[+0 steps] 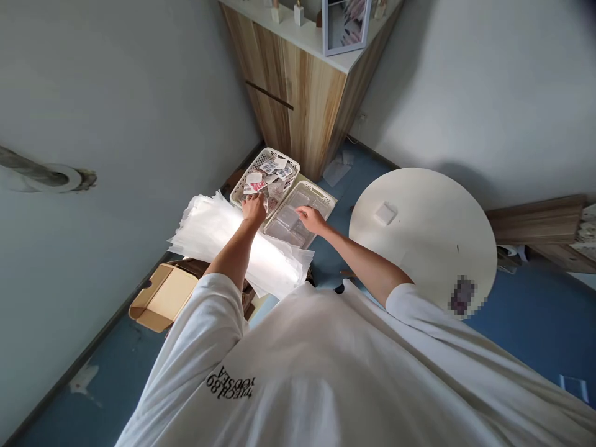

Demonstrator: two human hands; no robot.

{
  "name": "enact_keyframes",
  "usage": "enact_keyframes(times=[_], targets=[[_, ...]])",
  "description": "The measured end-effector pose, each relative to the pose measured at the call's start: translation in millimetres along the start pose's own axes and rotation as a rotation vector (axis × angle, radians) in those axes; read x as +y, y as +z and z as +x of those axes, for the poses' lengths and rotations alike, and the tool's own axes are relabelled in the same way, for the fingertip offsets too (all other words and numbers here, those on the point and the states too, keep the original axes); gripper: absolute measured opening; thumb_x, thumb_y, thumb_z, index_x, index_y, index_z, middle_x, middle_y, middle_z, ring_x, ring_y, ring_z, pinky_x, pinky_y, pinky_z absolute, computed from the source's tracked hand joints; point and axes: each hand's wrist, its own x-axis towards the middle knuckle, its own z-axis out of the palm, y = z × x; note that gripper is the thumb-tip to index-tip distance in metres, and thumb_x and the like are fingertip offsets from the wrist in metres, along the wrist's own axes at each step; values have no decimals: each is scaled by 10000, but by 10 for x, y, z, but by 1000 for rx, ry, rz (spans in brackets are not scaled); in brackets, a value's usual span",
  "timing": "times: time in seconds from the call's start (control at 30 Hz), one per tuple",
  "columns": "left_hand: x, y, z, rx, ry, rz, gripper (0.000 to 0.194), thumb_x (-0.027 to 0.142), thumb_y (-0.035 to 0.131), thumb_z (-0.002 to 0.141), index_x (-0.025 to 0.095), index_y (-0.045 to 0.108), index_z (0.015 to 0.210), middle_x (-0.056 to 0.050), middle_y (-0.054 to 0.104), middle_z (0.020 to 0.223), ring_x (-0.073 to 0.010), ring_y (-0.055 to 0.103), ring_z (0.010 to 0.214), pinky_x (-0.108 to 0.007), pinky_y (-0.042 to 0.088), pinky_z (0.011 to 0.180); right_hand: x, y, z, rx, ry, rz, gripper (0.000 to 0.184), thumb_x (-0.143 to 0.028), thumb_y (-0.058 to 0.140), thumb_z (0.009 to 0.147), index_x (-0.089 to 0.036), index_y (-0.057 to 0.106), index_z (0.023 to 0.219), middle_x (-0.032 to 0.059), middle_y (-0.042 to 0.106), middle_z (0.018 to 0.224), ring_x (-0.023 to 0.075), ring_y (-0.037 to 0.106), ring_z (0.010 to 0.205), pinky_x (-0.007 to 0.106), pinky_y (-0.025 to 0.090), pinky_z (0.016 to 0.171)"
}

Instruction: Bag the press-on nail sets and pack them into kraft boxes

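L hand (254, 209) was at near end of white basket (285, 156) w/ packets (255, 182); R hand (311, 220) over 2nd basket (319, 189), by clear boxes (287, 217). Both baskets sat nr wood cabinet (307, 68). Couldn't tell if either hand gripped anything.

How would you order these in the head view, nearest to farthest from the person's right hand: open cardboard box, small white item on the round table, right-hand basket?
1. Right-hand basket: beneath the right hand.
2. Small white item: right, on the round table.
3. Open cardboard box: left, past white sheets.
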Motion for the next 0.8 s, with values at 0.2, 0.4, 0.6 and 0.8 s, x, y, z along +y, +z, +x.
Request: enact_keyframes(times=[0.2, 0.4, 0.6, 0.8], targets=[[-31, 25, -13, -18, 55, 40, 546, 229, 577, 936, 216, 614, 1480, -203, 596, 1499, -405, 466, 1412, -548, 349, 1149, 5, -17, 3, 15, 29, -33, 361, -164, 489, 1042, -183, 755, 1285, 115, 767, 1314, 238, 713, 1191, 358, 538, 1068], [15, -3, 53, 5, 30, -23, 299, 302, 626, 936, 221, 776, 1182, -215, 701, 1297, -441, 496, 1363, -625, 328, 1141, 17, -14, -27, 28, 65, -19, 319, -180, 532, 1038, -195, 765, 1255, 98, 785, 1264, 235, 728, 1143, 351, 547, 1044], [273, -230, 120, 129, -31, -270, 161, 240, 686, 899, 183, 766, 1027, -214, 747, 1118, -418, 588, 1282, -614, 334, 1158, 74, -12, -54, 79, 75, 46, 309, -144, 569, 981, -212, 778, 1199, 82, 785, 1269, 220, 727, 1160, 361, 546, 1064], [909, -290, 109, 158, 60, -652, 429, 143, 637, 826, 144, 755, 1238, -53, 738, 836, -215, 680, 828, -328, 521, 852, 198, -234, -74, 314, 88, 238, 253, -162, 626, 928, -180, 769, 1136, 98, 789, 1222, 193, 735, 1135, 348, 550, 1077]])
